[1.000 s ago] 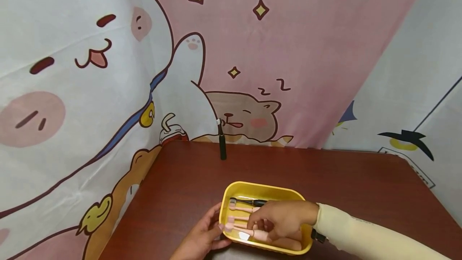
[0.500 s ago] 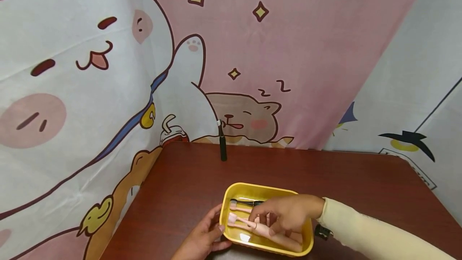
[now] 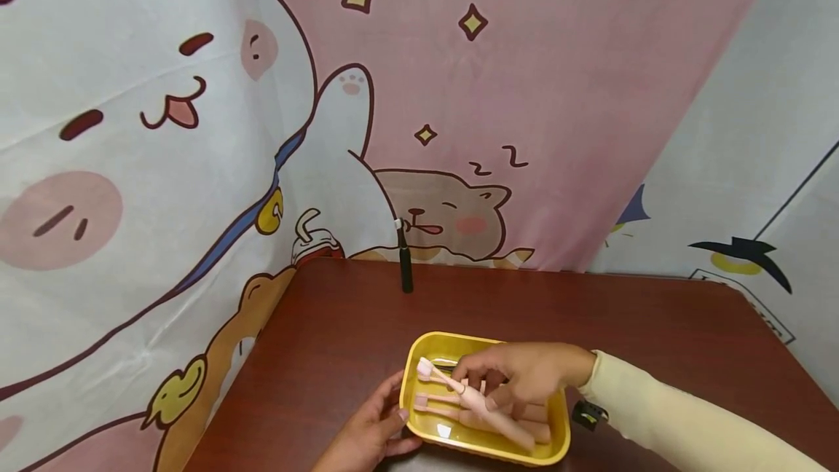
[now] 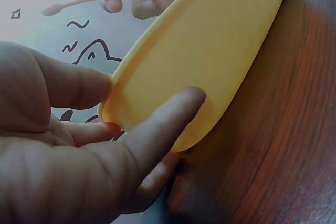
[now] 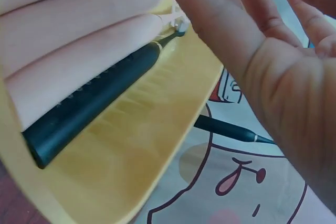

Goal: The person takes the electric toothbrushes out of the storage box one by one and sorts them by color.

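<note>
My left hand (image 3: 370, 425) grips the left end of a yellow plastic bin (image 3: 452, 344), its thumb and fingers at the rim and wall, as the left wrist view also shows. Over the bin, my right hand (image 3: 534, 374) holds a pale pink electric toothbrush (image 3: 485, 410) by its handle, brush head tilted up to the left. The left wrist view shows this toothbrush above the bin's rim. Below it, several more pink toothbrushes (image 5: 89, 51) lie side by side with a black electric toothbrush (image 5: 100, 100) along the bin's far side.
Another black electric toothbrush (image 3: 406, 268) stands upright near the back edge of the red-brown table (image 3: 623, 326). Behind the table hangs a pink and white cartoon cloth (image 3: 557, 93), which also covers the left side.
My right hand has lifted one pink toothbrush from among the others and moved it up and slightly away from me. The left hand stays on the bin.
</note>
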Available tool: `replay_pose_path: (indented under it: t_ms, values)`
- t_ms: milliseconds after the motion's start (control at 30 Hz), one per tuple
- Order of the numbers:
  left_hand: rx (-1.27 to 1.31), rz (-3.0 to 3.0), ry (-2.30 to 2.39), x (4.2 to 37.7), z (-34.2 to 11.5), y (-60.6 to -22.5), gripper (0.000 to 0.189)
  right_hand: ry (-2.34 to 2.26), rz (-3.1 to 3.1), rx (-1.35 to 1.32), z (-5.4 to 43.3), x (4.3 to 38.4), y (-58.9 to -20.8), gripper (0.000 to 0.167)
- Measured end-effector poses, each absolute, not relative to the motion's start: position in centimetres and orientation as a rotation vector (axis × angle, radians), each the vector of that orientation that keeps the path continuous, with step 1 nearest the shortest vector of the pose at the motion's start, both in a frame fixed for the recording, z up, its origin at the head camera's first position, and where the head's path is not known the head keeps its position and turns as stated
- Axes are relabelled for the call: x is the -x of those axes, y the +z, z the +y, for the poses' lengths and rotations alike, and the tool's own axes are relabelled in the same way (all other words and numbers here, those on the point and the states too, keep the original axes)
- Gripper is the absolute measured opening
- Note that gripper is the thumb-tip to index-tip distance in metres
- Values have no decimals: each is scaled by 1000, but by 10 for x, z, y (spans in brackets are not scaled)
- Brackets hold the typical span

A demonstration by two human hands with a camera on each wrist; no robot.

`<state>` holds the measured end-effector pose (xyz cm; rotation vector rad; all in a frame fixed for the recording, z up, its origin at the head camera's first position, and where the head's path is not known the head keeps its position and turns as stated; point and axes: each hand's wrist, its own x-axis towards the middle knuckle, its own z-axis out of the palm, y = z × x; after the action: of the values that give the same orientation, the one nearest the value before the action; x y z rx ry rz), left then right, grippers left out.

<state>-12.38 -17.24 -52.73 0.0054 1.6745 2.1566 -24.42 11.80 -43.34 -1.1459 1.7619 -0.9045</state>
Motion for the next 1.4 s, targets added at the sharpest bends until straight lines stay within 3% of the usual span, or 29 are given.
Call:
replay_pose_path:
  t_ms: [233,633,1400]
  values:
    - [-4,1674,2157,123,-172,-527,68,-1015,1727,1029,117,250,-425,44]
    - [-21,1659,2167,123,-175,-528,67,-1189,1766,1070,108,262,-411,35]
    - [67,1669,2143,124,-173,-524,66,-1508,1749,1140,89,291,-399,41]
